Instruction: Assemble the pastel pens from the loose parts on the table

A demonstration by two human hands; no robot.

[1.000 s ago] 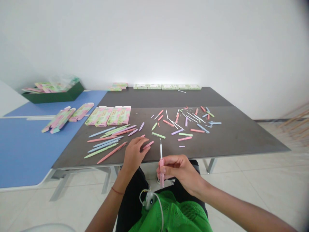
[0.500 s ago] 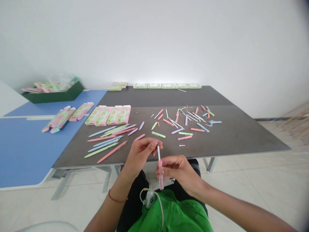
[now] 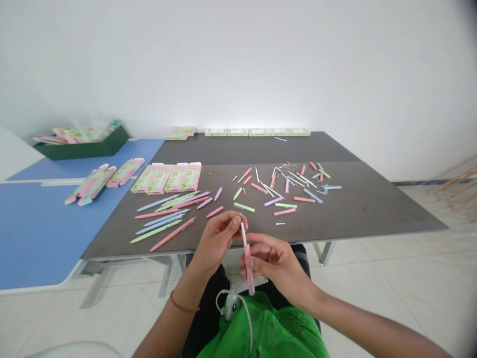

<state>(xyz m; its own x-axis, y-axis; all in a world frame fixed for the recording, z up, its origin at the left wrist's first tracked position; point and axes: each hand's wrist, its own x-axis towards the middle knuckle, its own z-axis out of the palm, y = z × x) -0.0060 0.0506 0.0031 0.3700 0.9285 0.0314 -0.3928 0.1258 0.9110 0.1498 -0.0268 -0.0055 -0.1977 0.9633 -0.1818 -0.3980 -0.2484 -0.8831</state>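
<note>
My right hand (image 3: 274, 261) grips a pink pen barrel (image 3: 249, 271) held upright in front of the table edge, with a white refill (image 3: 243, 232) sticking out of its top. My left hand (image 3: 218, 237) pinches the upper end of that refill, and whether it also holds a small pink part is hidden by the fingers. Finished pens (image 3: 167, 218) in pink, blue and green lie in a row just left of my left hand. Loose pen parts (image 3: 286, 186) are scattered on the dark grey table (image 3: 372, 209) beyond my right hand.
Pink-green pen boxes (image 3: 167, 178) lie behind the finished pens, more flat boxes (image 3: 100, 180) on the blue table (image 3: 33, 233) at left. A dark green bin (image 3: 84, 146) stands far left. Light boxes (image 3: 257, 132) line the table's far edge. A green mesh bag (image 3: 268, 330) rests on my lap.
My left hand lifted off the table, where it touched a small pink piece, and came to the top of the refill. The right hand with the barrel shifted slightly left and tilted.
</note>
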